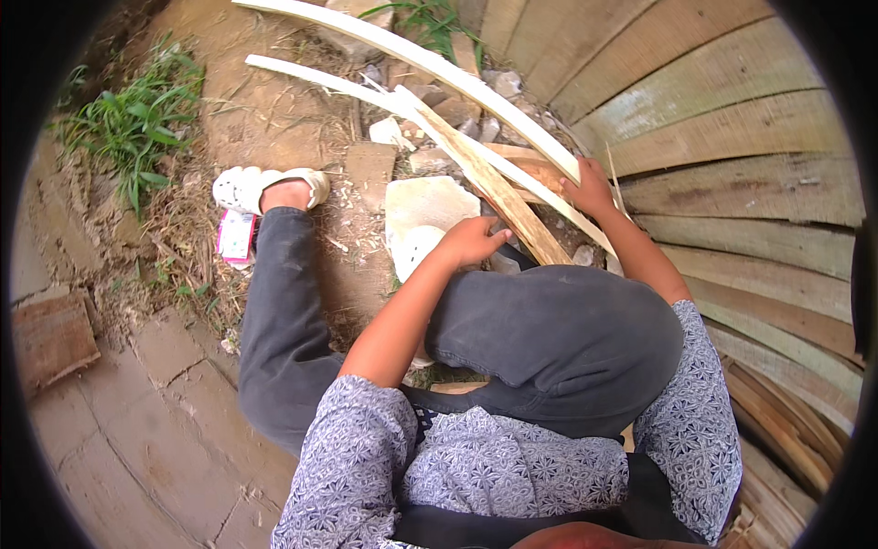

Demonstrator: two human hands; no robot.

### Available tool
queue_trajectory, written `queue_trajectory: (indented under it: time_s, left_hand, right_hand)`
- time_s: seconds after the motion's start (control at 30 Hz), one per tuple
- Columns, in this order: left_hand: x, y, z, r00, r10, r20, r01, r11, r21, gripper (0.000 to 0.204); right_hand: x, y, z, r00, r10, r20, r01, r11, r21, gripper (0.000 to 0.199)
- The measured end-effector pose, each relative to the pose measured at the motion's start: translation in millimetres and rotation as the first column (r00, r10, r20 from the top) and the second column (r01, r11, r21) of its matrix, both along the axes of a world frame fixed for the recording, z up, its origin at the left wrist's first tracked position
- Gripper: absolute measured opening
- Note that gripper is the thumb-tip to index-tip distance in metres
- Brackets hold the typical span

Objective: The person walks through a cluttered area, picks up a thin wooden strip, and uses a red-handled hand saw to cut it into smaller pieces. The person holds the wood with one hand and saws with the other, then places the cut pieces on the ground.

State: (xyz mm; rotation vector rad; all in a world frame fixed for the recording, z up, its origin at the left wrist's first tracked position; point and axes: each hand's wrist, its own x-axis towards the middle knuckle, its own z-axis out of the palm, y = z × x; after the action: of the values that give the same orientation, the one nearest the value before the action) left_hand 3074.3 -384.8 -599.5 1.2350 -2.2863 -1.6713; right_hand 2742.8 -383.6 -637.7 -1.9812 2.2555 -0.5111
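**Hands steady pale bamboo strips against a raised knee**

Right hand (590, 188) closes its fingers round the long pale strip (494, 96) that runs from the far left down toward the near right, holding it close to the plank wall (732, 137), likely so the springy length cannot swing away. The left hand (471, 240) rests with fingers curled, pressed down on the shorter split strip (498, 192) where it crosses over the bent knee (549, 320); whether the thumb pinches under it I cannot tell. The knee appears to serve as a prop, keeping the near ends of the strips lifted and within reach. A second thin strip (320, 80) lies parallel, farther out, over the rubble of stones (425, 201) and dirt. On the left, the other leg stretches out along the ground, its foot in a white sandal (265, 183) braced beside a pink packet (236, 236), which looks like a stance for balance while seated. Grass (137, 119) grows at the far left, brick paving (137, 412) lies near.
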Motion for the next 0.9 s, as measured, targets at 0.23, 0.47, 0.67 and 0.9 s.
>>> queue_trajectory:
  time_s: [0.23, 0.47, 0.67, 0.9]
  left_hand:
    - [59, 12, 43, 0.882, 0.348, -0.319, -0.257, 0.92, 0.294, 0.055]
    - [73, 16, 82, 0.822, 0.501, -0.271, -0.377, 0.835, 0.4, 0.056]
    - [68, 0, 94, 0.585, 0.701, -0.407, -0.429, 0.694, 0.578, 0.088]
    - [8, -8, 134, 0.007, 0.903, -0.43, -0.373, 0.401, 0.837, 0.072]
  right_hand:
    - [30, 19, 47, 0.992, 0.102, 0.07, -0.103, 0.994, 0.023, 0.045]
    - [47, 82, 116, 0.844, 0.066, 0.532, -0.131, 0.988, 0.085, 0.028]
    - [47, 159, 146, 0.788, -0.172, 0.591, -0.121, 0.898, 0.423, 0.033]
    - [56, 211, 163, 0.854, 0.085, 0.513, -0.25, 0.932, 0.262, 0.035]
